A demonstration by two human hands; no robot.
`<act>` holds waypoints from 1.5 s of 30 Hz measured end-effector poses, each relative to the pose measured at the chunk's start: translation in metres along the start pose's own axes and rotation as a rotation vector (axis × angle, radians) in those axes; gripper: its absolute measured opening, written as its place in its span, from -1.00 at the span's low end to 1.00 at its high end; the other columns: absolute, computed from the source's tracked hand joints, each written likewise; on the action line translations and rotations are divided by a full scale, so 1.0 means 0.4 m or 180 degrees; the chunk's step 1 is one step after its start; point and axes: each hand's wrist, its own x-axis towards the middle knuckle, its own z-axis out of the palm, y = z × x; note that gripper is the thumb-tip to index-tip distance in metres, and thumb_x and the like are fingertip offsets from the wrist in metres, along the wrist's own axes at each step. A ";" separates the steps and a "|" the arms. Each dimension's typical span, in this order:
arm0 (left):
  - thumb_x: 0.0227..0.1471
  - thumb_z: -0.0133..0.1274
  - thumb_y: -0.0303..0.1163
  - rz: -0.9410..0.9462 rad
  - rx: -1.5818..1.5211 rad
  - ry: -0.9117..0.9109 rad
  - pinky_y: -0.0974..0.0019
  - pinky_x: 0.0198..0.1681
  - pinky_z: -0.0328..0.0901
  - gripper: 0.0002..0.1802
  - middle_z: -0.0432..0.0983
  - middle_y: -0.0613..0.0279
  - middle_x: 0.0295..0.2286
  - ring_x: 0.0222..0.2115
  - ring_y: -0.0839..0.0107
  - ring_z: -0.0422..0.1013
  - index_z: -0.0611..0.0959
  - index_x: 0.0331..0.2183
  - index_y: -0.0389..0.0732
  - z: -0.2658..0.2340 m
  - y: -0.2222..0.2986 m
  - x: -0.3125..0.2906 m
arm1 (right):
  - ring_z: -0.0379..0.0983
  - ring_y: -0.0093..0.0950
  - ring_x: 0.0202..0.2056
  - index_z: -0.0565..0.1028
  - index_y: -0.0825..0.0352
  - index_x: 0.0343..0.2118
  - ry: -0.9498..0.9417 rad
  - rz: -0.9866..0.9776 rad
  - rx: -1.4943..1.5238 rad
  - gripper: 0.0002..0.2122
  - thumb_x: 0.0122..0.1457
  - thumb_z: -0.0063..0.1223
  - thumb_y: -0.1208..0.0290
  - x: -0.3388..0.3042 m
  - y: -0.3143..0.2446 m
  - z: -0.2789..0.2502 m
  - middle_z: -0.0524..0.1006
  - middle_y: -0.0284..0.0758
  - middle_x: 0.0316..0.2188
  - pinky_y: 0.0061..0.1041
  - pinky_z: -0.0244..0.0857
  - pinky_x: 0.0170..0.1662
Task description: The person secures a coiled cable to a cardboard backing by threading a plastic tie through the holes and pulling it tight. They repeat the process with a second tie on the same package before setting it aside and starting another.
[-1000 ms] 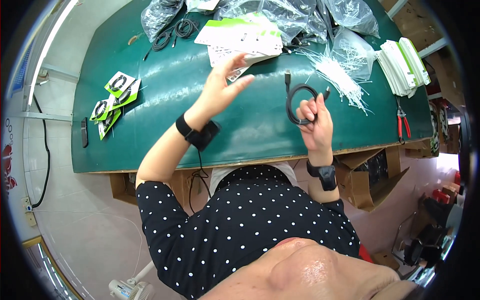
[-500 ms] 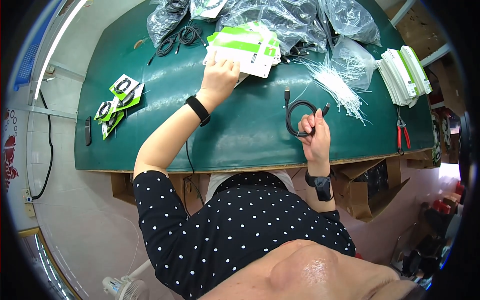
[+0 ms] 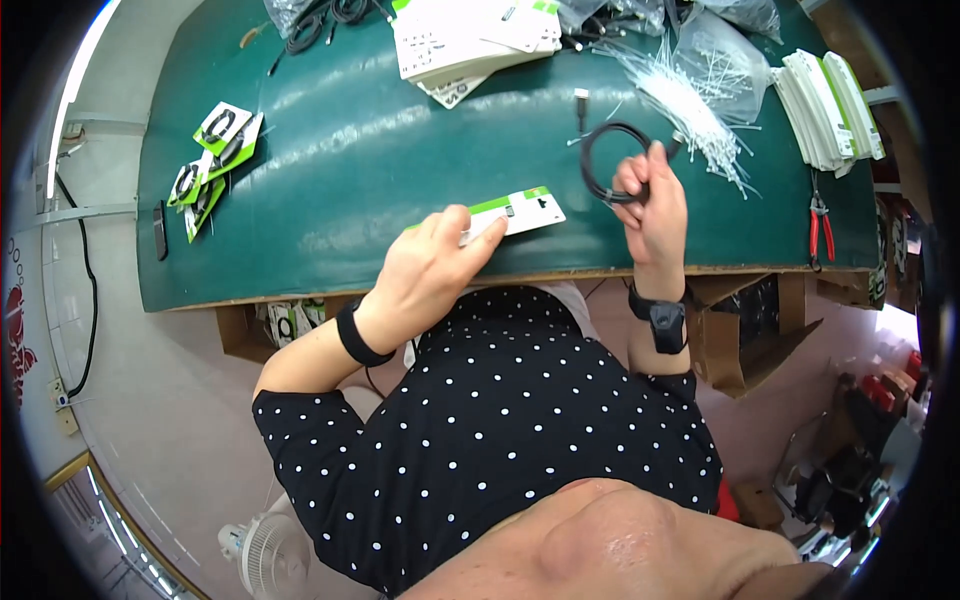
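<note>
Left hand holding packaging card, right hand apparently gripping coiled cable

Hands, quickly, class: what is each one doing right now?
Left hand: closed on a white and green card.
Right hand: closed on a coiled black cable.

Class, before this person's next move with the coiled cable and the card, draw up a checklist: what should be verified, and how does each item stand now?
1. Black coiled cable gripped in the right hand: ok.
2. Coil holds its loop shape: ok.
3. White and green card held by the left hand: ok.
4. Card lies flat on the green table: ok.
5. Cable ends free of the white ties: cannot tell.
6. Red pliers lie apart from both hands: ok.
</note>
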 end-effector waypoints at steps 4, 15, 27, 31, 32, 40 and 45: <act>-0.22 0.12 -0.54 0.0060 -0.0530 0.0202 0.32 -0.39 0.37 -0.62 0.43 0.16 -0.30 -0.34 0.27 0.45 0.58 -0.22 -0.19 0.066 0.025 -0.042 | 0.13 -0.74 -0.71 0.29 0.28 -0.49 -0.0280 0.0464 -0.0593 -0.69 0.32 -0.21 0.17 -0.009 0.046 0.058 0.35 -0.41 -0.55 -0.77 0.00 -0.71; -0.20 0.07 -0.51 0.0133 -0.0631 0.0754 0.27 -0.22 0.41 -0.76 0.46 0.08 -0.24 -0.19 0.18 0.45 0.58 -0.35 -0.34 0.122 0.043 -0.087 | 0.50 -0.59 -0.49 0.44 0.45 -0.36 -0.1470 0.1859 -0.1578 -0.70 0.25 -0.04 0.23 -0.030 0.101 0.106 0.47 -0.33 -0.46 -0.69 0.41 -0.51; -0.23 0.08 -0.60 0.0237 -0.0944 0.0933 0.23 -0.22 0.42 -0.77 0.51 0.05 -0.27 -0.22 0.14 0.49 0.62 -0.37 -0.32 0.120 0.022 -0.108 | 0.43 -0.32 -0.04 0.53 0.26 -0.32 -0.2712 -0.2549 -0.4547 -0.78 -0.08 0.25 0.43 -0.014 0.005 0.127 0.56 -0.37 -0.29 -0.22 0.11 0.17; -0.24 0.09 -0.61 0.0223 -0.1074 0.0921 0.23 -0.21 0.42 -0.78 0.50 0.05 -0.27 -0.21 0.14 0.49 0.62 -0.38 -0.32 0.121 0.017 -0.113 | 0.45 -0.33 -0.08 0.53 0.25 -0.37 -0.3389 -0.2193 -0.4427 -0.78 -0.15 0.27 0.48 -0.002 0.018 0.110 0.57 -0.39 -0.33 -0.18 0.03 0.21; -0.24 0.10 -0.62 0.0213 -0.1128 0.0908 0.23 -0.20 0.41 -0.77 0.50 0.05 -0.25 -0.20 0.13 0.48 0.62 -0.38 -0.31 0.122 0.016 -0.116 | 0.47 -0.36 -0.11 0.53 0.26 -0.39 -0.3423 -0.2137 -0.4350 -0.79 -0.15 0.28 0.49 -0.001 0.023 0.108 0.58 -0.40 -0.36 -0.19 0.07 0.19; -0.32 0.25 -0.59 -0.0267 -0.1488 0.1145 0.09 -0.08 0.36 -0.76 0.44 0.10 -0.19 -0.10 0.11 0.42 0.58 -0.46 -0.23 0.118 0.028 -0.114 | 0.50 -0.39 -0.34 0.52 0.30 -0.49 -0.3137 -0.1704 -0.3696 -0.86 -0.15 0.28 0.52 -0.018 0.089 0.096 0.57 -0.40 -0.47 -0.26 0.29 0.01; -0.32 0.27 -0.50 -0.0350 -0.1517 0.1260 -0.01 -0.07 0.34 -0.77 0.43 0.18 -0.30 -0.21 0.18 0.44 0.54 -0.51 -0.22 0.139 0.031 -0.113 | 0.49 -0.37 -0.36 0.52 0.31 -0.49 -0.3071 -0.1794 -0.3550 -0.87 -0.14 0.27 0.52 -0.037 0.127 0.128 0.56 -0.38 -0.46 -0.29 0.33 -0.05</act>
